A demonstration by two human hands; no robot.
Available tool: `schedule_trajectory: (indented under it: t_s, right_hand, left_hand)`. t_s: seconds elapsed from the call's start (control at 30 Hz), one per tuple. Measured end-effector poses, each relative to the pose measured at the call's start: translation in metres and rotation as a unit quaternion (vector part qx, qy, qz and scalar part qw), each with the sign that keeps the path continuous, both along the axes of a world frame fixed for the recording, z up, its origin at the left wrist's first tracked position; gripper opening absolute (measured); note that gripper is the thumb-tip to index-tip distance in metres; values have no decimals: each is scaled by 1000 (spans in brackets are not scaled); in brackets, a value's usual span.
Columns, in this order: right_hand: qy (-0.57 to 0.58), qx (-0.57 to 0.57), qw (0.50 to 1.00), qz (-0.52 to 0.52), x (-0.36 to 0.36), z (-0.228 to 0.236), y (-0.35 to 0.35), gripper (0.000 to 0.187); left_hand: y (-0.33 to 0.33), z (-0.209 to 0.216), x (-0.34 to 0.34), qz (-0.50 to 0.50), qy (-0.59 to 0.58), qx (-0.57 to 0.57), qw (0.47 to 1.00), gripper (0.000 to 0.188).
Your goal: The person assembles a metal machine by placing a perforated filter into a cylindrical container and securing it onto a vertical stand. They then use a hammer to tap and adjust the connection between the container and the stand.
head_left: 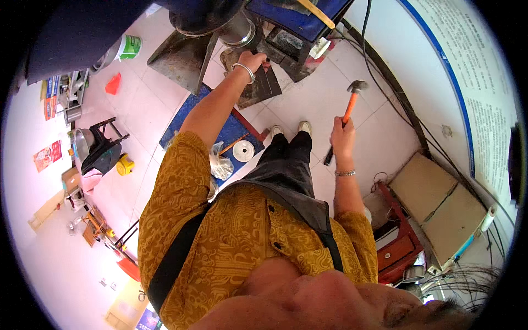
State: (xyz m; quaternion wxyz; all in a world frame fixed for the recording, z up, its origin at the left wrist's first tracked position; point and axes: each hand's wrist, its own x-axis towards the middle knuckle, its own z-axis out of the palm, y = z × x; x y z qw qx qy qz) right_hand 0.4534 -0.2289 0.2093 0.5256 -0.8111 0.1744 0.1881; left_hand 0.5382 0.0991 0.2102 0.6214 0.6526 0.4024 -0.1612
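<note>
My right hand (344,137) is closed round the handle of a hammer (351,104), whose metal head points up and away from me. The handle is orange, with a black lower end below my fist. Further ahead and to the left, my left hand (253,61) is closed, its fingers curled over the far part of a dark flat plate (267,85) low near the floor. What those fingers hold is hidden. Close beyond that hand stands a dark cylinder with a shiny metal band (239,36).
A grey metal sheet (179,58) leans left of my left hand. A blue board (184,118) carries a white disc (243,150) and a plastic bag (220,165). A blue-topped stand (300,19) is ahead. Cables run along the right wall, near cardboard (440,192) and a red cabinet (404,247).
</note>
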Motion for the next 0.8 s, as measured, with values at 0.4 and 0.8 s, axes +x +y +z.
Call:
schedule_trajectory:
  t_s: [0.4,0.8]
  right_hand:
    - [111,206,968,-88,-20,-14,54,8]
    - [85,127,982,109,-94,-68,80,14]
  left_hand:
    - [49,-57,-15,-102,-36,15,994,24]
    - [35,-5,-24,-56,11,-18,998,15]
